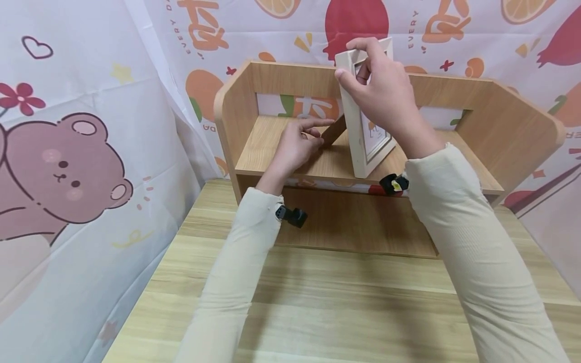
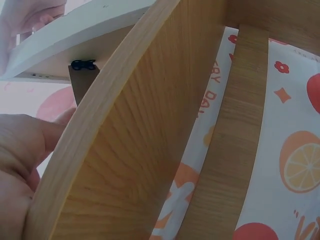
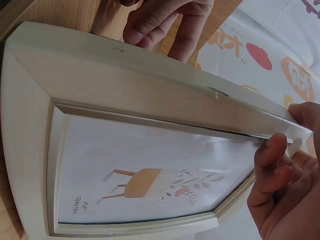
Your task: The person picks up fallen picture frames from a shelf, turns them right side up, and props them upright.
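Observation:
A pale wooden photo frame (image 1: 354, 126) stands upright, a little tilted, on the upper board of a small wooden shelf (image 1: 268, 146). My right hand (image 1: 386, 88) grips its top edge, thumb on the side and fingers over the top. Behind the frame a brown support leg (image 1: 335, 131) swings out toward the left. My left hand (image 1: 295, 143) pinches at the lower end of this leg, index finger stretched along it. The right wrist view shows the frame's picture (image 3: 140, 185), a potted plant drawing. A black hinge clip (image 2: 83, 65) joins leg and frame back in the left wrist view.
The shelf has raised side panels (image 1: 513, 136) and a back rail (image 1: 295, 78). It stands on a wood-grain table (image 1: 345, 302). A fruit-print cloth (image 1: 281, 30) hangs behind, and a bear-print curtain (image 1: 91, 166) is at the left.

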The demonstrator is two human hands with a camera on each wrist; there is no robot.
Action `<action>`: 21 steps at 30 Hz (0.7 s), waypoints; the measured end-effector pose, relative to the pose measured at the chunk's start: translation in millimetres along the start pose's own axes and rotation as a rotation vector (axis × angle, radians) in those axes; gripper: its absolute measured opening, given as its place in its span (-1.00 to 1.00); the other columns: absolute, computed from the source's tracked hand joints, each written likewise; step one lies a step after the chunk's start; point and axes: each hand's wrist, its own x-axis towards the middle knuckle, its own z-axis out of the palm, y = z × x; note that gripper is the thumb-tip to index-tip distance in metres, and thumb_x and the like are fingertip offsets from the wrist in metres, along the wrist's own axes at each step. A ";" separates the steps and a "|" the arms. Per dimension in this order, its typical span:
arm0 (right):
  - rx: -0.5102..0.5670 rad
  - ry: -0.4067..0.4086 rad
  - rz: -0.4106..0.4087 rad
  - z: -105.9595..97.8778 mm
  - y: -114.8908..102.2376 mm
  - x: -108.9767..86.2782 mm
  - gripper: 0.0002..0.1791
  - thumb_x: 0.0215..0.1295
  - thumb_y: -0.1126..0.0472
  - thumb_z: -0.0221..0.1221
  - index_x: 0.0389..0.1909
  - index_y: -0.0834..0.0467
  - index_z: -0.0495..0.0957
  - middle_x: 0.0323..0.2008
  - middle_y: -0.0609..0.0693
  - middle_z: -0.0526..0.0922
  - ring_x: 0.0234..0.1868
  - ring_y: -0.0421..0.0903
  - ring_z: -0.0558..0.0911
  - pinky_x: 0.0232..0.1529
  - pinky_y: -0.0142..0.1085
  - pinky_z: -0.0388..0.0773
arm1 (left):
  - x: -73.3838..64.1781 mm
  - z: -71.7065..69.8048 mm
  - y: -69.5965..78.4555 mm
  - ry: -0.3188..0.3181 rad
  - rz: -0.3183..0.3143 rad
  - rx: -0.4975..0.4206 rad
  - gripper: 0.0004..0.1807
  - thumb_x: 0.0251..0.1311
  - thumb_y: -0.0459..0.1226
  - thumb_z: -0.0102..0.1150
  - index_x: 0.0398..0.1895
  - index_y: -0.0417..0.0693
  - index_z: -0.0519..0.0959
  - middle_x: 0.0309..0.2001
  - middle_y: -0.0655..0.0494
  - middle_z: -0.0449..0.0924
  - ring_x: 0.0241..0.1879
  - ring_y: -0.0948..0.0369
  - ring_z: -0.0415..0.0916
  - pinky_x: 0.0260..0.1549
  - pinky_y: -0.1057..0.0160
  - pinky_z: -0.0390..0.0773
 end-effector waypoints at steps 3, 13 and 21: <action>0.004 -0.004 -0.009 -0.6 -0.1 -0.5 -0.46 0.35 -0.13 0.04 0.30 -0.08 0.29 -0.49 -0.15 0.37 -0.46 -0.19 0.34 -0.39 -0.33 0.24 | -3.3 -0.4 -0.5 0.014 0.043 0.020 -0.59 0.23 -0.38 0.19 0.15 0.08 0.59 -0.14 0.00 0.49 -0.46 0.25 0.28 -0.56 0.37 0.23; 0.054 -0.093 -0.045 -9.9 7.6 -3.3 -0.39 0.37 -0.08 0.06 0.40 -0.11 0.19 -0.37 -0.10 0.39 -0.45 -0.14 0.35 -0.36 -0.33 0.31 | -28.7 7.2 6.7 -0.006 0.186 0.049 -0.48 0.10 -0.18 0.38 0.18 0.02 0.54 -0.09 -0.03 0.58 -0.14 0.09 0.43 -0.34 0.30 0.30; 0.039 -0.102 -0.079 -9.1 7.3 -2.6 -0.40 0.39 -0.06 0.04 0.41 -0.09 0.19 -0.39 -0.11 0.41 -0.56 -0.18 0.40 -0.45 -0.37 0.36 | -40.7 24.0 18.1 0.006 0.207 0.240 -0.36 -0.01 -0.04 0.45 0.20 0.07 0.52 -0.09 0.06 0.56 -0.05 0.17 0.40 -0.05 0.20 0.37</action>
